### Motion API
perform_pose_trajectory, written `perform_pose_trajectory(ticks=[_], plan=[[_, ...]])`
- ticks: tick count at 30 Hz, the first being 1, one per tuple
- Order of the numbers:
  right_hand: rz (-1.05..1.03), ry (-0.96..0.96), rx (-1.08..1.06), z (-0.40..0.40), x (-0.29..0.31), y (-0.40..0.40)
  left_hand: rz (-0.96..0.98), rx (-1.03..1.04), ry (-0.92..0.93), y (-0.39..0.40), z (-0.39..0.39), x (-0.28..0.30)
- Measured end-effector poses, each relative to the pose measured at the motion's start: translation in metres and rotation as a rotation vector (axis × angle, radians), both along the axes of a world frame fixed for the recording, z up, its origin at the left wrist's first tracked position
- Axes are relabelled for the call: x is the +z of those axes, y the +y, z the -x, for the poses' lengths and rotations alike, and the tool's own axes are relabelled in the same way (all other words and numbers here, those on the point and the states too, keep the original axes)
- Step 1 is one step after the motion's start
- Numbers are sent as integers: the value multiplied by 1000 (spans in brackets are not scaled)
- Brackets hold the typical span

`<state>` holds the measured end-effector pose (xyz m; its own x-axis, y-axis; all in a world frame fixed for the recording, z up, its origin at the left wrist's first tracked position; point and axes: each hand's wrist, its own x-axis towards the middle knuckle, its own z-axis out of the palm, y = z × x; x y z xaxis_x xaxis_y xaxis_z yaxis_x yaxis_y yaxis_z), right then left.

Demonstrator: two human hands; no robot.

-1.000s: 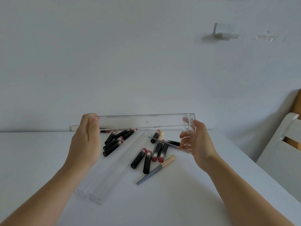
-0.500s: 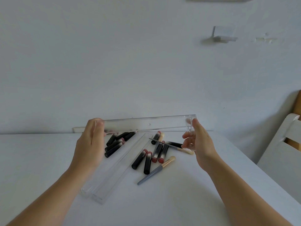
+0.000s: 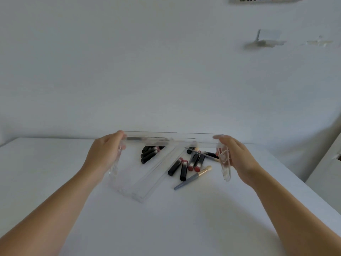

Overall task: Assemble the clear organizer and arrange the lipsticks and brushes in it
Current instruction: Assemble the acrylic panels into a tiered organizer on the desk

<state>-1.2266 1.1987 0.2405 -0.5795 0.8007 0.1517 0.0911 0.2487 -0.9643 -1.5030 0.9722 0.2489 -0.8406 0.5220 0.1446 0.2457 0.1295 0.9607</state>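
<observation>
Clear organizer piece (image 3: 173, 139): a long transparent tray held up off the desk (image 3: 184, 228), level, stretched between the two hands.
Left hand (image 3: 105, 156): grips the tray's left end, fingers curled over its top edge.
Right hand (image 3: 238, 157): grips the right end, fingertips on the top corner, palm against the clear end wall.
Other clear trays (image 3: 147, 178): lying on the desk below and between the hands, slanted, side by side.
Lipsticks (image 3: 174, 169): black tubes with red ends, scattered on the desk under the raised tray, some beside the slanted trays.
Brush (image 3: 192, 177): grey handle, pale bristles, lying near the right hand, just beside the lipsticks.
</observation>
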Motion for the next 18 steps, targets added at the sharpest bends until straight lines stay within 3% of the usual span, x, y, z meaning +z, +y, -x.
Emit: perform_pose_trajectory(ticks=[6, 13, 18], plan=[[-109, -194, -60, -7, -5, -23, 67, 8, -3, -21, 0, -20], [-168, -297, 53, -19, -18, -38, 154, -17, 68, -44, -1, -40], [-231, -384, 19, -19, -27, -44, 191, -10, 138, -49, -8, -51]])
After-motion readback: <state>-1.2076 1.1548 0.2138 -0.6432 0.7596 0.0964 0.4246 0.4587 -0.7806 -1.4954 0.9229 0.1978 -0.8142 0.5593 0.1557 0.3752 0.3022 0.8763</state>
